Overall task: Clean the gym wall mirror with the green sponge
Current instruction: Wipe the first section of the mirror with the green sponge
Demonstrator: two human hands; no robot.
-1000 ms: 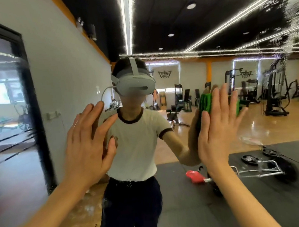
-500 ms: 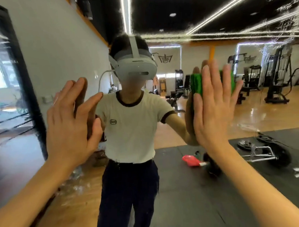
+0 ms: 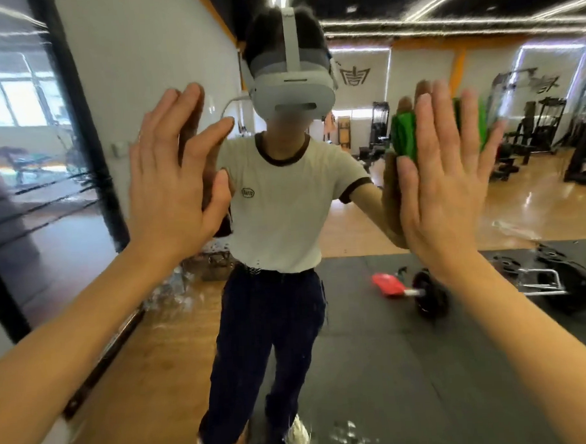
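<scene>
The wall mirror (image 3: 374, 335) fills most of the view and reflects me and the gym. My right hand (image 3: 444, 181) presses the green sponge (image 3: 403, 134) flat against the glass with straight, spread fingers; the sponge shows on both sides of the fingers. My left hand (image 3: 172, 183) rests flat on the glass at left, fingers straight and holding nothing. Wet streaks and droplets (image 3: 174, 294) show on the lower left of the glass.
The mirror's black frame edge (image 3: 79, 137) runs down the left side, with a dark glass panel (image 3: 20, 149) beyond it. In the reflection lie a barbell with weight plates (image 3: 432, 293), a red object (image 3: 386, 285) on a black mat, and gym machines (image 3: 542, 127).
Both hands have slid up the glass, the right one carrying the sponge with it. My view has tilted down, showing more floor and my reflected feet.
</scene>
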